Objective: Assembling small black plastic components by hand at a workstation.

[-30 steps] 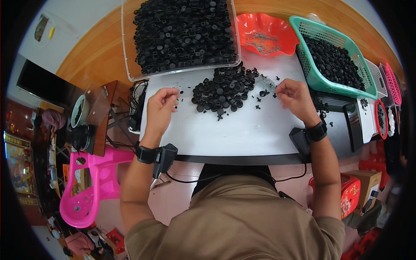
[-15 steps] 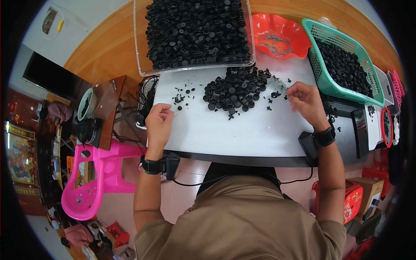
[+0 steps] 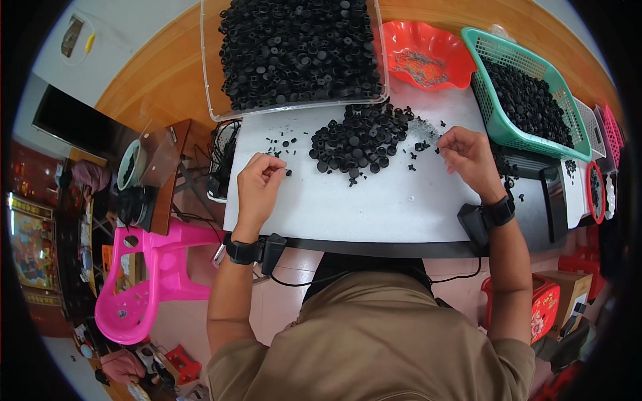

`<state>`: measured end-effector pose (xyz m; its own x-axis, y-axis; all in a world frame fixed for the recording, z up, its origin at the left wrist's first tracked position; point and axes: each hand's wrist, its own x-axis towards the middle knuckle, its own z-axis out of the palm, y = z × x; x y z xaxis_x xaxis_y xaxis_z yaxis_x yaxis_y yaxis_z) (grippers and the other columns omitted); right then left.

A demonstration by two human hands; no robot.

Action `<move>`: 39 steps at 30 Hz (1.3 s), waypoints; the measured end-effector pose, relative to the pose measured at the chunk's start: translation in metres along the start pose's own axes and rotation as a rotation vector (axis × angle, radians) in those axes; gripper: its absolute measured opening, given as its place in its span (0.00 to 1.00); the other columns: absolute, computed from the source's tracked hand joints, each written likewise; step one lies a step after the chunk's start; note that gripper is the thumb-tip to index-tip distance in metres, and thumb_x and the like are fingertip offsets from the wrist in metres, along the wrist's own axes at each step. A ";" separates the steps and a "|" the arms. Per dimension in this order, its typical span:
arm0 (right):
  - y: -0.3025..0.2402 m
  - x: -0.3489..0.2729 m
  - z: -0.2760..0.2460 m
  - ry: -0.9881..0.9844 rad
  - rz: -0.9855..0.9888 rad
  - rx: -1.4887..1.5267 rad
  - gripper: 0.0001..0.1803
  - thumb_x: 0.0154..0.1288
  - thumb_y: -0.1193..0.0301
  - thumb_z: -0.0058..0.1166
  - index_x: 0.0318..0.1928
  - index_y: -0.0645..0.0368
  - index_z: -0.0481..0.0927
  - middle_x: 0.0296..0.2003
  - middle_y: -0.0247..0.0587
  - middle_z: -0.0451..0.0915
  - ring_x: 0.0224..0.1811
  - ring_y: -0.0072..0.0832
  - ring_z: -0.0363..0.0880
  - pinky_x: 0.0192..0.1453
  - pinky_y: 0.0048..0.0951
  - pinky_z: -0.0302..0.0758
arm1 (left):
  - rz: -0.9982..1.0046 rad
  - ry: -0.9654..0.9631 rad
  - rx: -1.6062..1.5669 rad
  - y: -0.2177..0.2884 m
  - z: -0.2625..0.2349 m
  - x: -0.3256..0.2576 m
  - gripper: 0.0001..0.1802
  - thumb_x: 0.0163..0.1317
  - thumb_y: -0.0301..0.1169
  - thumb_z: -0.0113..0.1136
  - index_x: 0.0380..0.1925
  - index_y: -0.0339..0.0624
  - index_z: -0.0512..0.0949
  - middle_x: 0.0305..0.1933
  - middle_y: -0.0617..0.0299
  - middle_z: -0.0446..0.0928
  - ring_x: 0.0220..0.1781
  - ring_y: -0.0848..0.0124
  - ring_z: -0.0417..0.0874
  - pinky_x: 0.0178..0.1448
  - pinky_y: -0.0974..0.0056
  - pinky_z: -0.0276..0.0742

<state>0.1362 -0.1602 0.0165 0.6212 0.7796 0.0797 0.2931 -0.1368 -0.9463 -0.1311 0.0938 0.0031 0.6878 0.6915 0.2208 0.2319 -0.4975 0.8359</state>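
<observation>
My left hand [image 3: 259, 190] is over the left of the white work surface [image 3: 321, 217], thumb and fingers pinched. At its fingertips is a small round black plastic cap [image 3: 288, 172], which it seems to grip. On the right, my right hand [image 3: 470, 160] is closed in a pinch with a tiny black piece [image 3: 438, 151] at its fingertips; its shape is too small to tell. Between the hands lies a heap of round black caps [image 3: 358, 140]. Small black cross-shaped pieces [image 3: 412, 167] and a patch of fine metal pins [image 3: 422, 129] lie near my right hand.
A clear bin [image 3: 208, 87] full of black caps stands at the back. Beside it are a red wavy bowl [image 3: 461, 67] with thin metal pins and a green basket [image 3: 498, 127] of black parts. A pink stool [image 3: 150, 294] stands at the lower left.
My left hand has moved right and slightly away from me, its fingers coming to a small round cap. My right hand has barely moved. The whole view has shifted slightly.
</observation>
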 end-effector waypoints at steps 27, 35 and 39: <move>-0.002 -0.001 0.000 -0.007 -0.003 -0.021 0.03 0.54 0.84 0.49 0.31 0.67 0.75 0.20 0.30 0.73 0.20 0.13 0.69 0.22 0.17 0.67 | 0.231 0.065 0.572 0.005 0.000 0.002 0.09 0.48 0.16 0.58 0.32 0.34 0.76 0.30 0.54 0.71 0.24 0.64 0.73 0.31 0.66 0.70; -0.005 -0.002 0.000 -0.011 -0.014 0.001 0.03 0.55 0.84 0.48 0.30 0.67 0.75 0.20 0.29 0.72 0.21 0.13 0.69 0.23 0.16 0.67 | 0.255 -0.090 0.407 0.030 0.034 0.019 0.12 0.47 0.18 0.61 0.34 0.34 0.76 0.30 0.57 0.70 0.28 0.69 0.71 0.34 0.69 0.69; -0.004 -0.003 0.000 -0.006 -0.005 0.033 0.03 0.55 0.84 0.48 0.30 0.67 0.74 0.20 0.29 0.72 0.20 0.13 0.69 0.23 0.16 0.66 | 0.260 -0.089 0.382 0.026 0.035 0.023 0.12 0.47 0.19 0.62 0.34 0.34 0.77 0.30 0.58 0.70 0.27 0.70 0.70 0.34 0.69 0.69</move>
<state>0.1331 -0.1614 0.0199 0.6155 0.7838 0.0829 0.2724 -0.1129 -0.9555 -0.0852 0.0783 0.0117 0.8092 0.4788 0.3406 0.2688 -0.8171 0.5101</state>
